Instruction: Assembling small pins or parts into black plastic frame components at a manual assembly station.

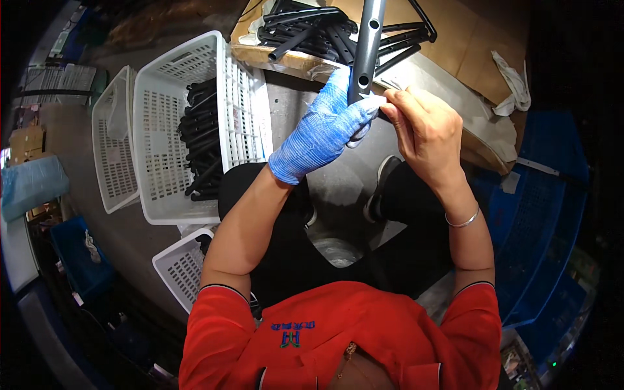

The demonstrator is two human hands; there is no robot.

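Observation:
My left hand, in a blue knitted glove with pale fingertips, is wrapped round the lower end of a black metal tube. The tube slants up and away from me, with round holes along its face. Beside that lower end my bare right hand has thumb and forefinger pinched together, close to the gloved thumb. A small pale bit shows at the pinch, too small to name. Just beyond my hands, a pile of black tubular parts lies in an open cardboard box.
Left of my legs stands a white plastic basket with black tubes in it. Another white basket adjoins it, and a smaller one sits nearer me. Blue crates stand to the right. White wrapping hangs over the cardboard.

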